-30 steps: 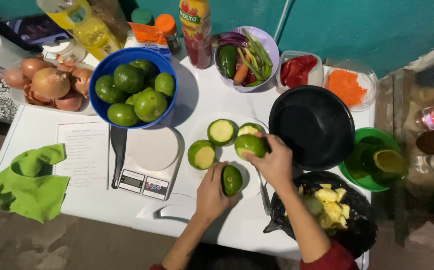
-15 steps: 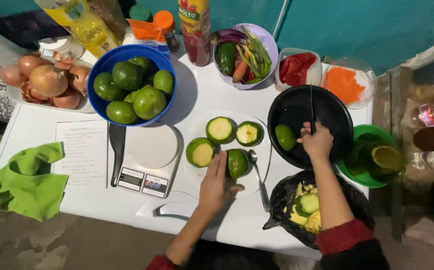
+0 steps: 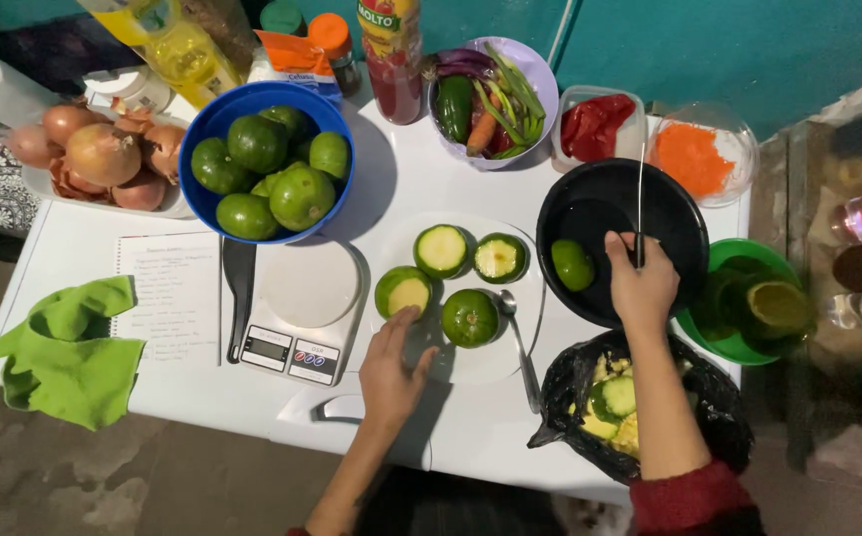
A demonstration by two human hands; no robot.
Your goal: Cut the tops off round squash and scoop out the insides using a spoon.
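Two bare hands — left hand (image 3: 391, 369) sleeveless in view, right hand (image 3: 641, 288) with a dark red knitted cuff.

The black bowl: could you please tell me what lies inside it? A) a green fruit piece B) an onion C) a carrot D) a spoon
A: a green fruit piece lies in the black bowl, beside the right hand holding a knife.

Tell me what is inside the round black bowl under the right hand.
Inside the round black bowl lies one green fruit piece. The right hand holds a thin-bladed knife over it. The hand covers part of the bowl's floor, so anything beneath it stays unseen.
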